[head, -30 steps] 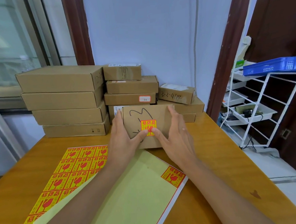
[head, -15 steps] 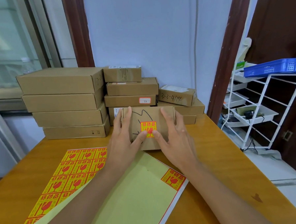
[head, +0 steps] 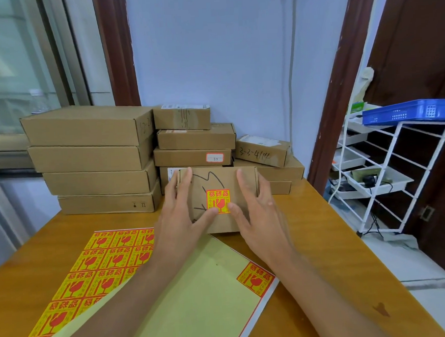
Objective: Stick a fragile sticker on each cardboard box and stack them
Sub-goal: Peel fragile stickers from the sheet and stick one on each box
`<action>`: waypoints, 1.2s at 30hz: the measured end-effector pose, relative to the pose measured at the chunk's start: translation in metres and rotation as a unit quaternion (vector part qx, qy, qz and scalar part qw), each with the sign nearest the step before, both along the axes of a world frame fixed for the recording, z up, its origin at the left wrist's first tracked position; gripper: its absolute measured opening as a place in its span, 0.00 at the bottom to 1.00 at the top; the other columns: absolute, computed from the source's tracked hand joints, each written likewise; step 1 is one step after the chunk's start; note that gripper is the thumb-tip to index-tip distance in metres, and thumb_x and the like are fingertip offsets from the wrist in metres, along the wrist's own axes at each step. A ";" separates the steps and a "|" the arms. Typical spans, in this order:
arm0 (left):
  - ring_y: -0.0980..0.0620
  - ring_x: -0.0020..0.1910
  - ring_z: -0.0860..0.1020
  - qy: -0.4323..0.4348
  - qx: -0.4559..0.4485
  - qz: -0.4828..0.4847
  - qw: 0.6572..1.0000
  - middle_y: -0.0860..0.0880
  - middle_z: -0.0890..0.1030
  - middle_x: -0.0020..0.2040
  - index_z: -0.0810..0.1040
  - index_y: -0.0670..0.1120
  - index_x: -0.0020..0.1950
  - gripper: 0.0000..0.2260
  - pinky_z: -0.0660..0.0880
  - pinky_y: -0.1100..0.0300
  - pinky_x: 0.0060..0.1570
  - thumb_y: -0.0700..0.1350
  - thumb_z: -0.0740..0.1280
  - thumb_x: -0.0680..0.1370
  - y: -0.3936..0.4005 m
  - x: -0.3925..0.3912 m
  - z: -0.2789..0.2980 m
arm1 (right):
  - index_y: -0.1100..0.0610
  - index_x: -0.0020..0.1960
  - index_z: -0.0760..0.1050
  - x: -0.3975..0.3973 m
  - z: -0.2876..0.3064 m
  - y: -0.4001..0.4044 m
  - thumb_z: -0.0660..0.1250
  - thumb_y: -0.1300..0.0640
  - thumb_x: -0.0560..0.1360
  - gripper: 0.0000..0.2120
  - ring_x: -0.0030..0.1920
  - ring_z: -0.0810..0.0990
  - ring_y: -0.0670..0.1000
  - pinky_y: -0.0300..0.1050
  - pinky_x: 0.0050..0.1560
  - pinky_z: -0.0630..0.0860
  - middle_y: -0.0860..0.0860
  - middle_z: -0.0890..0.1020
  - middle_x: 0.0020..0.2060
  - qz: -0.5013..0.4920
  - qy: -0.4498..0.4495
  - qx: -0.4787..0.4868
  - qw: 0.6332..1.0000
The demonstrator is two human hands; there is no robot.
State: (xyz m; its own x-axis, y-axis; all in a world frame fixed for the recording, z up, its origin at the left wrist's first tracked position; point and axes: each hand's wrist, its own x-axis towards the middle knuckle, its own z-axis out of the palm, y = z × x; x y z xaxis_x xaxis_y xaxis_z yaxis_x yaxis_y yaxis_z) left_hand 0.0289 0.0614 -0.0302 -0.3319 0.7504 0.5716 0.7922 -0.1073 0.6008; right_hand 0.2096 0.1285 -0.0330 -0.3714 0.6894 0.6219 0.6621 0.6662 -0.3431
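A small cardboard box [head: 222,180] with a black scribble lies on the wooden table [head: 320,240], in front of the stacks. A red and yellow fragile sticker [head: 218,201] is stuck on its top. My left hand [head: 179,217] lies flat on the box's left part, fingers straight, thumb just left of the sticker. My right hand [head: 260,218] lies on the right part, thumb beside the sticker, outer fingers reaching the box's right edge. Near me lie a full sticker sheet [head: 92,268] and a mostly peeled backing sheet [head: 197,306] with one sticker [head: 255,277] left on it.
Stacked cardboard boxes stand against the wall: a tall stack of large ones [head: 92,159] at left, a middle stack [head: 194,141], and a low stack [head: 267,155] at right. A white rack [head: 394,174] carrying a blue tray [head: 409,111] stands beyond the table's right edge.
Both thumbs have slid off the sticker to its sides, and both hands have spread outward toward the box's left and right edges. The box stays where it was.
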 end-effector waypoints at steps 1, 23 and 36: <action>0.54 0.80 0.57 -0.004 0.002 0.000 1.000 0.61 0.48 0.82 0.47 0.65 0.81 0.43 0.73 0.45 0.65 0.64 0.70 0.74 -0.001 0.000 0.000 | 0.35 0.82 0.39 -0.001 0.001 -0.001 0.51 0.34 0.83 0.33 0.71 0.73 0.55 0.53 0.52 0.84 0.54 0.54 0.81 -0.001 0.003 -0.001 1.000; 0.55 0.68 0.69 0.021 0.027 0.016 0.999 0.56 0.57 0.77 0.56 0.60 0.78 0.42 0.81 0.51 0.49 0.64 0.74 0.70 -0.005 0.008 0.003 | 0.42 0.79 0.57 -0.004 0.012 -0.008 0.58 0.37 0.83 0.28 0.37 0.78 0.48 0.45 0.29 0.78 0.51 0.67 0.65 -0.098 0.100 0.013 0.990; 0.57 0.56 0.74 0.001 0.106 0.035 0.994 0.53 0.68 0.65 0.67 0.56 0.67 0.27 0.71 0.65 0.38 0.59 0.73 0.73 -0.009 0.007 0.012 | 0.49 0.79 0.58 -0.007 0.014 -0.013 0.60 0.34 0.81 0.33 0.42 0.79 0.48 0.43 0.29 0.78 0.52 0.66 0.66 -0.091 0.076 0.028 0.993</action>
